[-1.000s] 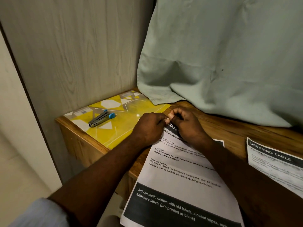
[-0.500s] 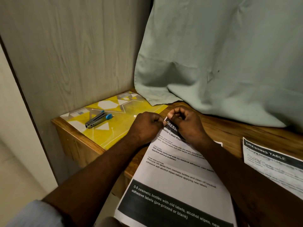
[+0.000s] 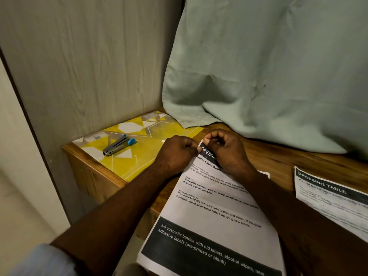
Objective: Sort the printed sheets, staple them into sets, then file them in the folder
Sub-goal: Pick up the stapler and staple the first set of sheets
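Note:
A set of printed sheets lies slanted on the wooden table, its near end hanging over the table's front edge. My left hand and my right hand both pinch its far top-left corner, fingers curled. A second printed sheet headed "DRESSING TABLE" lies at the right. The yellow patterned folder lies flat at the table's left end. A grey stapler with blue ends rests on the folder, left of my hands.
A pale green cloth hangs down at the back and drapes onto the table behind my hands. A wood-grain panel rises at the left. The table's left edge drops to the floor.
Both hands stay pinched on the sheet's top corner with only small finger movements. The view has shifted slightly.

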